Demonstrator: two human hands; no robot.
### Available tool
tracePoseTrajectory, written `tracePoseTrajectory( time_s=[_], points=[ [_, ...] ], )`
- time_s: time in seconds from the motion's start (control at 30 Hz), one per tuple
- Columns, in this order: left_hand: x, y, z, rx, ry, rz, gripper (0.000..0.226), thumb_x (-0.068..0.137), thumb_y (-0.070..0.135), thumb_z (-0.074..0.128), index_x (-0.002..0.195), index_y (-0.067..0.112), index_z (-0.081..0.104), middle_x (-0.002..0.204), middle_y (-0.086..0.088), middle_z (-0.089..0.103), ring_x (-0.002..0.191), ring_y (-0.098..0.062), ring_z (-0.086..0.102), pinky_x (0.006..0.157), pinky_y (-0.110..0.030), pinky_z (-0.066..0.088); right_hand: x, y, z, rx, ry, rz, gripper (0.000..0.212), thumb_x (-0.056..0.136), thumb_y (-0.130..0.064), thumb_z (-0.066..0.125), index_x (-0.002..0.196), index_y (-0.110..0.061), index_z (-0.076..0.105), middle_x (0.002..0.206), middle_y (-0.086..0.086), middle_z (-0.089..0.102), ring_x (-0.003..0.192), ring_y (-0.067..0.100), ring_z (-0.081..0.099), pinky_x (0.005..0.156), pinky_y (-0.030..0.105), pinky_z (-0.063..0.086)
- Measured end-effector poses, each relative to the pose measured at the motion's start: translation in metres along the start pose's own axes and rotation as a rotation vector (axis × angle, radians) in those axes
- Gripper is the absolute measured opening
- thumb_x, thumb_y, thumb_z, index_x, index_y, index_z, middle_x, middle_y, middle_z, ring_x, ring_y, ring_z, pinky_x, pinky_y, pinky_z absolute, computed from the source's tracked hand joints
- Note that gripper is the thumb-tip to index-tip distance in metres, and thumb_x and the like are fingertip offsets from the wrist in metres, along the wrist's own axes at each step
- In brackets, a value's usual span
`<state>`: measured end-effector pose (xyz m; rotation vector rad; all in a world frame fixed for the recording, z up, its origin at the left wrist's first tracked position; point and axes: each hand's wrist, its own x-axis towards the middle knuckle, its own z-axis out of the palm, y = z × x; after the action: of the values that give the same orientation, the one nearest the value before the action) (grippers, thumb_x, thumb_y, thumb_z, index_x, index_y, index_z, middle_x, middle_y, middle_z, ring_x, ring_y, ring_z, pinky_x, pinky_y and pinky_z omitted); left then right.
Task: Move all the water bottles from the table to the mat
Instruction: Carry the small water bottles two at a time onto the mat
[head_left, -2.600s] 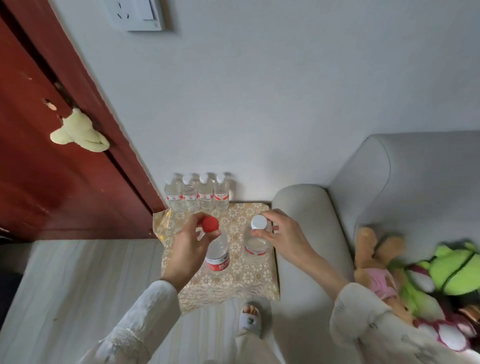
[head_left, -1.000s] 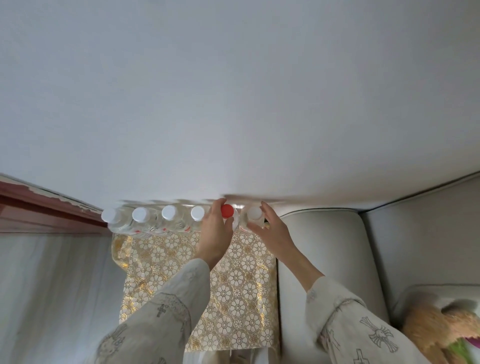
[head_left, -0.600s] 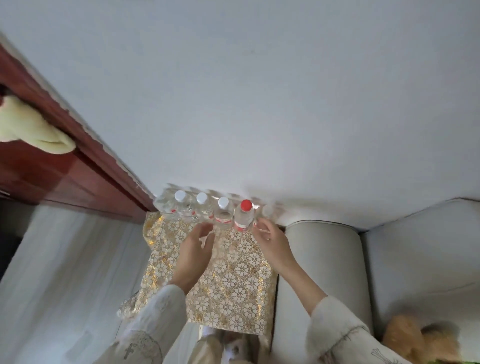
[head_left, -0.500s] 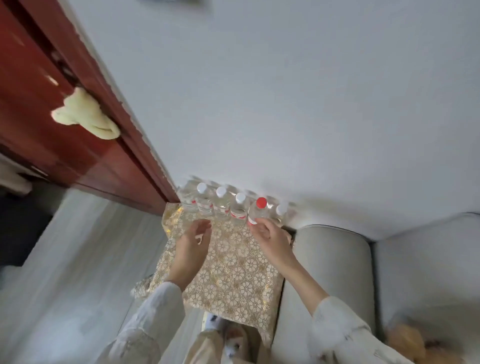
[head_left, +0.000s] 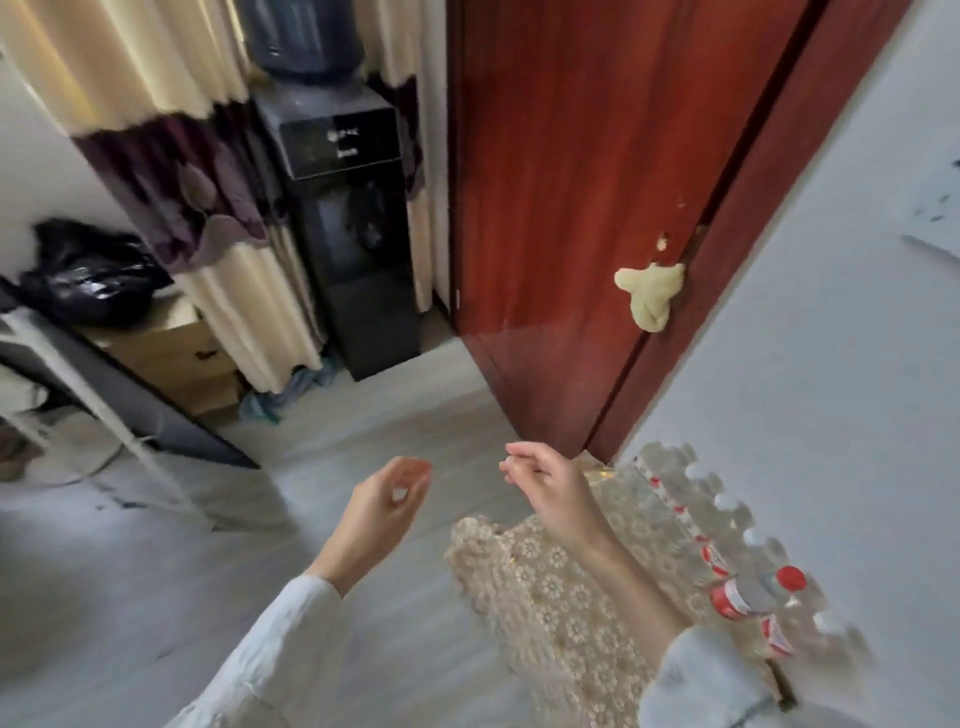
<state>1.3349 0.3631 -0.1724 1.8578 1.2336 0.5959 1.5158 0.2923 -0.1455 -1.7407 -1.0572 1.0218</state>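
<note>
Six water bottles (head_left: 727, 551) stand in a row along the far edge of the mat (head_left: 566, 587), against the pale wall (head_left: 831, 395); five carry white caps and one, the red-capped bottle (head_left: 763, 592), sits second from the near end of that row. Half a second ago both hands were at the row, fingers touching the bottles; now both are lifted clear of it and hold nothing. The left hand (head_left: 384, 509) hangs over the grey floor (head_left: 156, 597) just left of the mat, fingers loosely curled toward the thumb. The right hand (head_left: 545, 483) hovers above the mat's far corner, fingers relaxed and slightly bent, apart from the bottles. The view has also swung left since then: the sofa arm that lay right of the mat is gone from sight, and the room left of the mat has come in.

The mat is a cream and gold cloth with a repeated floral lattice, its near-left edge rumpled. The bottles are clear ribbed plastic with red and white label bands, blurred by motion. Beyond the mat stands a glossy red-brown wooden door (head_left: 561, 182) with a soft pale-yellow cloth (head_left: 649, 296) bunched at its handle. Further left of the mat are a black water dispenser (head_left: 348, 218), cream and purple curtains (head_left: 171, 156), and a shiny black plastic bag (head_left: 88, 280) on a cardboard box (head_left: 171, 358).
</note>
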Motion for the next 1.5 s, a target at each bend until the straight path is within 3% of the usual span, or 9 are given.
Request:
tracePoseTrajectory(
  time_s=[0.17, 0.5, 0.77, 0.93, 1.1, 1.4, 1.5],
  points=[
    [-0.052, -0.063, -0.118, -0.034, 0.251, -0.127, 0.018, 0.088, 0.017, 0.056, 0.102, 0.008, 0.063, 0.095, -0.001, 0.066, 0.088, -0.014, 0.062, 0.076, -0.017, 0.045, 0.013, -0.069, 0.128, -0.040, -0.200, -0.123, 0.017, 0.088, -0.015, 0.055, 0.103, -0.012, 0.062, 0.100, 0.011, 0.068, 0.097, 0.024, 0.063, 0.090, 0.034, 0.049],
    [-0.201, -0.211, -0.341, -0.066, 0.720, -0.392, 0.009, 0.088, 0.024, 0.055, 0.093, 0.026, 0.062, 0.089, 0.015, 0.065, 0.084, 0.002, 0.060, 0.065, 0.000, 0.039, -0.033, -0.171, 0.441, -0.091, -0.710, -0.302, 0.013, 0.087, -0.022, 0.055, 0.089, -0.034, 0.058, 0.095, 0.000, 0.069, 0.094, 0.018, 0.064, 0.085, 0.033, 0.050],
    [-0.290, -0.280, -0.444, -0.141, 1.053, -0.559, 0.011, 0.088, 0.024, 0.056, 0.095, 0.023, 0.064, 0.092, 0.009, 0.068, 0.086, 0.000, 0.061, 0.068, -0.003, 0.042, -0.063, -0.234, 0.622, -0.166, -1.059, -0.463, 0.012, 0.088, -0.025, 0.053, 0.098, -0.031, 0.058, 0.089, -0.011, 0.068, 0.087, 0.010, 0.065, 0.084, 0.034, 0.051],
    [-0.322, -0.320, -0.515, -0.193, 1.228, -0.650, 0.011, 0.088, 0.025, 0.055, 0.096, 0.024, 0.062, 0.097, 0.003, 0.069, 0.093, -0.009, 0.063, 0.077, -0.016, 0.046, -0.074, -0.276, 0.734, -0.192, -1.246, -0.544, 0.019, 0.089, -0.025, 0.053, 0.105, -0.021, 0.061, 0.099, 0.003, 0.069, 0.093, 0.017, 0.065, 0.088, 0.037, 0.052],
    [-0.350, -0.354, -0.598, -0.165, 1.446, -0.730, 0.011, 0.089, 0.020, 0.053, 0.097, 0.020, 0.062, 0.100, -0.004, 0.069, 0.096, -0.016, 0.063, 0.085, -0.025, 0.047, -0.091, -0.331, 0.851, -0.181, -1.437, -0.618, 0.019, 0.089, -0.021, 0.053, 0.106, -0.016, 0.061, 0.094, 0.004, 0.068, 0.090, 0.018, 0.066, 0.086, 0.036, 0.051],
    [-0.425, -0.418, -0.706, -0.123, 1.698, -0.851, 0.010, 0.089, 0.022, 0.053, 0.092, 0.028, 0.060, 0.100, 0.001, 0.069, 0.097, -0.011, 0.062, 0.082, -0.016, 0.044, -0.160, -0.395, 1.033, -0.198, -1.722, -0.728, 0.022, 0.089, -0.026, 0.053, 0.107, -0.018, 0.060, 0.096, 0.006, 0.069, 0.088, 0.014, 0.066, 0.082, 0.031, 0.051],
    [-0.457, -0.447, -0.737, -0.138, 1.759, -0.864, 0.015, 0.089, 0.022, 0.052, 0.087, 0.035, 0.059, 0.101, 0.004, 0.068, 0.099, -0.011, 0.062, 0.089, -0.025, 0.046, -0.191, -0.403, 1.090, -0.207, -1.784, -0.738, 0.019, 0.089, -0.026, 0.053, 0.105, -0.021, 0.060, 0.094, 0.003, 0.070, 0.088, 0.012, 0.066, 0.084, 0.032, 0.052]
  ],
)
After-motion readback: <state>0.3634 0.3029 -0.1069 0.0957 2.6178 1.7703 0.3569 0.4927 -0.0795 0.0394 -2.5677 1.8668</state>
